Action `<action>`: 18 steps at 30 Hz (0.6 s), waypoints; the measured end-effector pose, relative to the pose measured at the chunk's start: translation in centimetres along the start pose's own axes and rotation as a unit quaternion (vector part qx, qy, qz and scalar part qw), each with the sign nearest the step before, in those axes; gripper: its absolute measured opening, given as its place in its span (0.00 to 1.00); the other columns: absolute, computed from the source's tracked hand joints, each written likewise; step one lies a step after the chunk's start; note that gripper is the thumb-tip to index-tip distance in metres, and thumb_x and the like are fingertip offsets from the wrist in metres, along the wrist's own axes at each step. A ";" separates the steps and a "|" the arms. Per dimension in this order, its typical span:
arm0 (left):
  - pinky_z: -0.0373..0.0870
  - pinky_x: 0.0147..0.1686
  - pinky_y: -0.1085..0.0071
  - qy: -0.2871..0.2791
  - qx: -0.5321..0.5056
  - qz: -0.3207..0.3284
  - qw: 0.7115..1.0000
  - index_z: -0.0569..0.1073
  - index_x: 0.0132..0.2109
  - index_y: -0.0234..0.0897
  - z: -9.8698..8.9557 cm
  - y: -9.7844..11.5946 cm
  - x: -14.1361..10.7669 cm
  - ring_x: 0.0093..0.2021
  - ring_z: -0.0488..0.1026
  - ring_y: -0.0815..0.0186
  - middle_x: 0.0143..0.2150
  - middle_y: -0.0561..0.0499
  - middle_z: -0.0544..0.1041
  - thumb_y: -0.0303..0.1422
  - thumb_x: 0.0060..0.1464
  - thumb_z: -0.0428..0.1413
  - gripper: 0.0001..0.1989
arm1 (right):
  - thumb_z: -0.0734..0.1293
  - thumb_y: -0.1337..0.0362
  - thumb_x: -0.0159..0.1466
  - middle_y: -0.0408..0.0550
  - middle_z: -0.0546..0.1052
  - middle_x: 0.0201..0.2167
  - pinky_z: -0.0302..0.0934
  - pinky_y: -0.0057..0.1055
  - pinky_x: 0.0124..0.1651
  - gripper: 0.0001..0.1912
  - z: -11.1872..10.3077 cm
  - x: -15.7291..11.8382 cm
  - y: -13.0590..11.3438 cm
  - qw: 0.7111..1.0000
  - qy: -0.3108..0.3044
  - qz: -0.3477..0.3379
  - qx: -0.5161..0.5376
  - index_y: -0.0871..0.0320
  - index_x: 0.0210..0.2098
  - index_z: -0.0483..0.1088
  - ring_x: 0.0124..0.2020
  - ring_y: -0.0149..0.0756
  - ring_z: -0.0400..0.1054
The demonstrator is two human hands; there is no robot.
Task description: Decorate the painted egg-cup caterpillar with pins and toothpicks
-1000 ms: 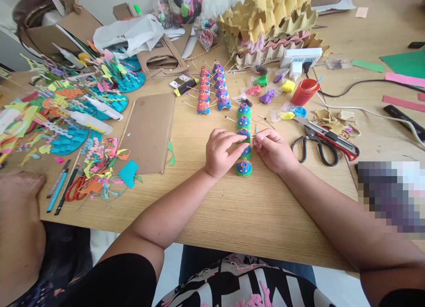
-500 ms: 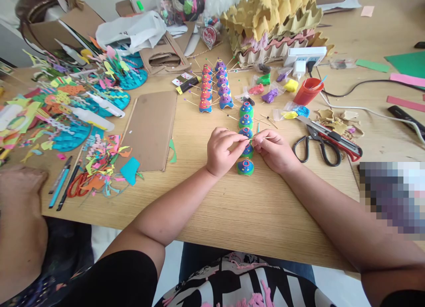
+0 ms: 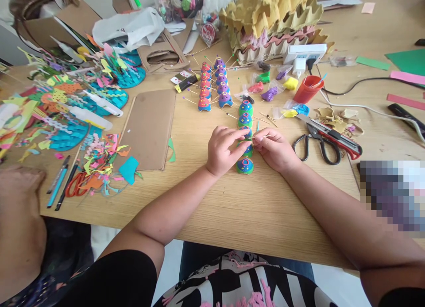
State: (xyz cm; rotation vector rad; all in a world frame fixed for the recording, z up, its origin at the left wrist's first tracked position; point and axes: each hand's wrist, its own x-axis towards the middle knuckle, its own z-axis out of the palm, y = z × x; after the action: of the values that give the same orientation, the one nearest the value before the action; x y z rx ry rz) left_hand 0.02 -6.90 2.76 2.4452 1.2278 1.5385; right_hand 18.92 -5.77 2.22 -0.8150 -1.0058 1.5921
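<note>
Over the middle of a blue-and-green painted egg-carton strip [image 3: 245,165], both of my hands meet. My right hand [image 3: 274,148] pinches a thin toothpick [image 3: 258,137] between thumb and fingertips, its tip pointing left. My left hand [image 3: 226,148] is on the strip's left side, thumb and index finger a little apart around the toothpick's tip, where something small and dark shows; I see no firm grip on it. Farther back stand a red strip [image 3: 205,94] and a purple strip [image 3: 225,98] with toothpicks sticking out. More toothpicks [image 3: 269,119] lie right of the blue-and-green strip.
Pliers or scissors with black handles [image 3: 320,143] and a red cutter [image 3: 348,145] lie at the right. Behind them stands a red cup [image 3: 307,91]. Cardboard [image 3: 148,130] and paper scraps [image 3: 99,161] are at the left. Another person's arm [image 3: 20,227] rests at the left edge.
The thumb and index finger of my left hand have parted slightly at the toothpick's tip. My right hand stays nearly in place, still pinching the toothpick. The view has shifted slightly.
</note>
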 end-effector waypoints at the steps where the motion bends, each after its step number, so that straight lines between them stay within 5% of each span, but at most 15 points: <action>1: 0.74 0.51 0.61 0.000 0.002 0.006 1.000 0.80 0.52 0.41 0.0 0.0 0.0 0.43 0.79 0.64 0.40 0.51 0.86 0.41 0.69 0.59 0.11 | 0.85 0.50 0.48 0.39 0.74 0.23 0.54 0.29 0.31 0.18 0.0 0.0 0.0 1.000 -0.001 0.001 0.002 0.53 0.25 0.78 0.26 0.27 0.60; 18: 0.73 0.47 0.65 0.039 -0.052 0.046 0.997 0.77 0.41 0.41 0.2 0.1 0.3 0.40 0.79 0.66 0.37 0.54 0.85 0.32 0.66 0.63 0.03 | 0.85 0.52 0.49 0.40 0.78 0.25 0.57 0.28 0.32 0.17 0.1 0.0 -0.2 1.000 -0.017 0.015 0.001 0.54 0.26 0.80 0.27 0.27 0.64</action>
State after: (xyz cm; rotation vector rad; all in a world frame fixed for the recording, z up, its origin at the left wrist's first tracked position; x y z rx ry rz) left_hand 0.32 -6.66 2.92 2.4297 1.0285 1.6917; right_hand 18.93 -5.81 2.41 -0.8068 -1.0204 1.6365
